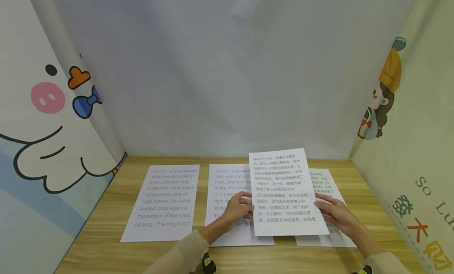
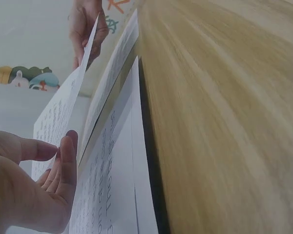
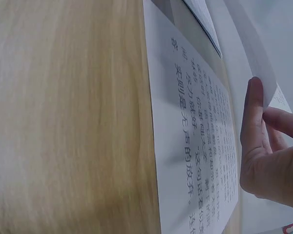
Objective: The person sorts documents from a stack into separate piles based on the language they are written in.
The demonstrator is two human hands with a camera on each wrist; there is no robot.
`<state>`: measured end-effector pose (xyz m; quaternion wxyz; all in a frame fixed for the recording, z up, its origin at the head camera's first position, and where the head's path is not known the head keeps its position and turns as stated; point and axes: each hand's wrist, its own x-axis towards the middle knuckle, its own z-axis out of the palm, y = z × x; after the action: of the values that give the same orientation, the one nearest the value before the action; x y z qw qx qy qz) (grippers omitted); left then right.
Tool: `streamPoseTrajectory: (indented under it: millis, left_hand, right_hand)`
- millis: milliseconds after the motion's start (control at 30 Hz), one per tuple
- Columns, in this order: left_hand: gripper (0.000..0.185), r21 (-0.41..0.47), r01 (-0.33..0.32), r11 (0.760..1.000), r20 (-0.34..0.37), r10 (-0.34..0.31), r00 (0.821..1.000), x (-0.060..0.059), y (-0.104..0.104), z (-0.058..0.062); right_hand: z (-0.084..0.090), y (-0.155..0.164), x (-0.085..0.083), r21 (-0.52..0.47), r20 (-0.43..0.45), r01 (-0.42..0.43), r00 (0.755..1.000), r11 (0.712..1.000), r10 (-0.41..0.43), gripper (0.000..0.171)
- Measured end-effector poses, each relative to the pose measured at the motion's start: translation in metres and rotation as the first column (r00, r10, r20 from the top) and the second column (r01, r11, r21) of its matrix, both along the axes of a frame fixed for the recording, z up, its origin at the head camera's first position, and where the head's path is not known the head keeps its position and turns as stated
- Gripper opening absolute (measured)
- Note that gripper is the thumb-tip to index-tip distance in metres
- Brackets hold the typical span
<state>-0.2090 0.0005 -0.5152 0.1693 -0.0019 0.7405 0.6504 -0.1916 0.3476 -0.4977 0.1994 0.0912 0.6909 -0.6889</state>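
A sheet of paper [image 1: 283,191] printed with Chinese text is held up above the table, tilted toward the head camera. At its left edge my left hand [image 1: 239,207] pinches it between thumb and fingers, also plain in the left wrist view. My right hand [image 1: 335,213] pinches the opposite edge; in the right wrist view the thumb and fingers [image 3: 254,117] meet on the paper. Beneath lie a middle sheet with English text [image 1: 227,183] and a right sheet with Chinese text [image 1: 328,183], both partly hidden by the raised sheet and the hands.
Another English sheet [image 1: 163,203] lies flat at the left of the wooden table [image 1: 103,219]. A pale cloth wall [image 1: 227,77] stands behind, with cartoon-printed walls on the left [image 1: 32,148] and right [image 1: 408,148].
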Motion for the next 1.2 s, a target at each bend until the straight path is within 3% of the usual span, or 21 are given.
streamPoseTrajectory:
  millis: [133,200,500,633,800,967,1200]
  left_hand:
    - [0.046,0.011,0.033,0.999,-0.007,-0.033,0.999,0.002,0.020,0.001]
    - [0.045,0.027,0.055,0.998,-0.018,-0.055,0.998,0.003,0.030,0.003]
    - [0.044,0.087,0.113,0.990,-0.051,-0.109,0.993,0.003,0.066,0.012]
    - [0.043,0.110,0.108,0.988,-0.044,-0.104,0.994,0.004,0.081,0.015]
    - [0.041,0.148,0.104,0.984,-0.046,-0.098,0.994,0.004,0.097,0.012]
    - [0.041,0.166,0.098,0.981,-0.035,-0.094,0.995,0.006,0.108,0.007]
    - [0.040,0.118,0.124,0.985,0.007,-0.126,0.992,0.011,0.114,-0.001]
  right_hand:
    - [0.002,0.018,0.003,-0.035,0.002,0.000,1.000,0.999,0.000,0.030]
    - [0.004,0.028,0.006,-0.039,-0.001,-0.006,1.000,0.999,0.006,0.024]
    - [0.008,0.063,0.015,-0.034,-0.005,0.014,1.000,0.999,-0.014,0.033]
    - [0.008,0.076,0.016,-0.028,-0.002,0.023,1.000,0.999,-0.023,0.034]
    - [0.007,0.091,0.016,0.028,-0.003,0.039,0.999,0.999,-0.039,0.032]
    - [0.001,0.102,0.019,0.010,0.011,0.075,0.997,0.997,-0.075,0.036]
    - [-0.013,0.101,0.026,0.067,0.015,0.145,0.989,0.987,-0.146,0.033]
